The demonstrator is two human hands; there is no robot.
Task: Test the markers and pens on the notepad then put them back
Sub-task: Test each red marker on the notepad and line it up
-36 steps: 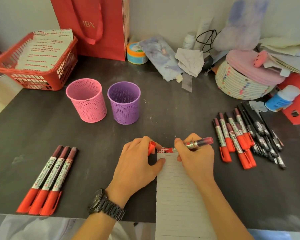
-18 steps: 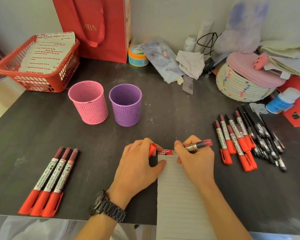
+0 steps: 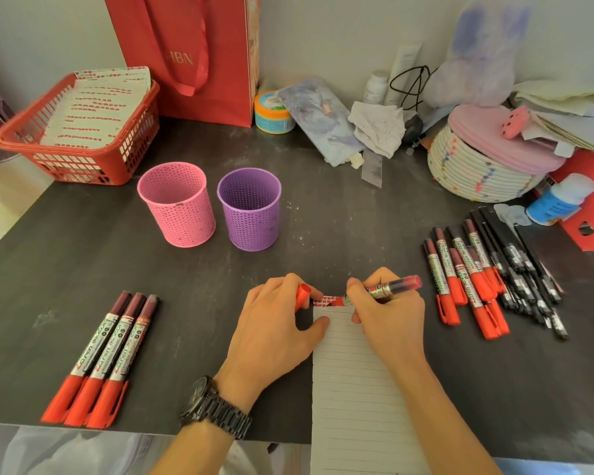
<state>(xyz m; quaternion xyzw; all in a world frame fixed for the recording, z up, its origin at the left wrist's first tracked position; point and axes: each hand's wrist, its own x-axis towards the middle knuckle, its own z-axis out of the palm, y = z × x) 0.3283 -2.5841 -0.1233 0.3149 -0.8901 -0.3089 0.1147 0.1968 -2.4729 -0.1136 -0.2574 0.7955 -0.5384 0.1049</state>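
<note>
A lined notepad strip [image 3: 355,382] lies in front of me on the dark table, with red marks along its top edge. My right hand [image 3: 388,317] grips an uncapped red marker [image 3: 391,287], its tip on the pad's top edge. My left hand [image 3: 275,323] holds the red cap [image 3: 301,296] in its fingers while the thumb presses on the pad's left edge. Three capped red markers [image 3: 107,358] lie side by side at the left. A pile of red markers [image 3: 463,279] and black pens [image 3: 522,269] lies at the right.
A pink mesh cup [image 3: 177,204] and a purple mesh cup [image 3: 249,209] stand behind the pad. A red basket [image 3: 79,132] of marked paper strips sits at the back left, a red bag [image 3: 199,53] behind it. A woven basket [image 3: 484,166] and clutter fill the back right.
The marker tip has moved slightly along the pad's top edge, adding red marks. Both hands stay in place.
</note>
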